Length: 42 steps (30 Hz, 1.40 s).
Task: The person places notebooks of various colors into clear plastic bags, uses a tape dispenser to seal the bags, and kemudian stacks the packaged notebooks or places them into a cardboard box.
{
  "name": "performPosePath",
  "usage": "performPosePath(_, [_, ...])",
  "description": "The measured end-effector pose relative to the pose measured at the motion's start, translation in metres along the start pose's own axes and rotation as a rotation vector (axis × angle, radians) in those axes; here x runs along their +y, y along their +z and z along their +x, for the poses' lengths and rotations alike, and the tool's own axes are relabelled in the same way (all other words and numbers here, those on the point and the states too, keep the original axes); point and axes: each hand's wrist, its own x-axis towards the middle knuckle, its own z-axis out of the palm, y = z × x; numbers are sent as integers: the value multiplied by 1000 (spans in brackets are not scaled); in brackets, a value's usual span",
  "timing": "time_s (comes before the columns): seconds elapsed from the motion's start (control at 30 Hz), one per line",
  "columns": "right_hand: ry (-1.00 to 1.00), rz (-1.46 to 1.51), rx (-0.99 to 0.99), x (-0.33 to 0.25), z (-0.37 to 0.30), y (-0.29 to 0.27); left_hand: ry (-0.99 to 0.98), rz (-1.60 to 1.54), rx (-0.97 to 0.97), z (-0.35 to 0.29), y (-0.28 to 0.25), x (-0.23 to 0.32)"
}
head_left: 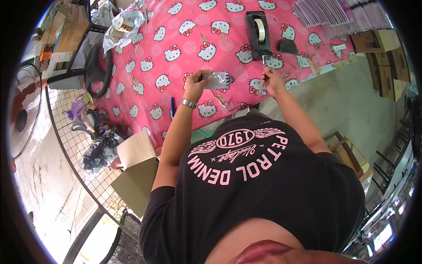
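My left hand (197, 82), a metal watch on its wrist, pinches the left end of a small clear-wrapped pad (216, 80). Dark loops run down the pad's right edge, like a spiral notepad; the wrap shines and hides its cover. At the near end of a black tape dispenser (254, 33), my right hand (273, 82) has its fingertips closed together. A short piece of clear tape (265, 62) seems to run from the dispenser's cutting edge to those fingertips. The dispenser carries a pale roll. The pad hangs just above the pink patterned tablecloth (184, 66).
A dark green rounded object (288, 46) lies right of the dispenser. Stacks of thin wrapped items (321, 13) fill the far right corner. Cartons (382, 66) stand beyond the right edge. A blue pen (172, 107), plastic bags (99, 145) and an open box (137, 149) are left.
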Motion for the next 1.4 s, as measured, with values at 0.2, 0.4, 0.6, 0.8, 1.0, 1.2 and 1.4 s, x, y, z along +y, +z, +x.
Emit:
performPosePath(0.2, [237,-541,-670,-20,28,107,-12,25,26,3,-1,-6])
performPosePath(0.4, [-145,-2088,-1008,-55,40,210,41,-53,57,7,-1,-7])
performPosePath(0.6, [-135,-1227,-715,1,85,76,367,297,-70,18,17,-3])
performPosePath(0.8, [-610,-1349,-489,68,-17,42,912,1270,-68,-19,24,30])
performPosePath(1.0, [-890,-1448,-232,2,-67,90,208,786,48,22,65,78])
performPosePath(1.2, [-1250,-1548,-37,-203,-120,110,153,-471,-215,10,117,172])
performPosePath(1.4, [-1858,-1504,759,-371,-87,94,208,202,-189,5,72,142])
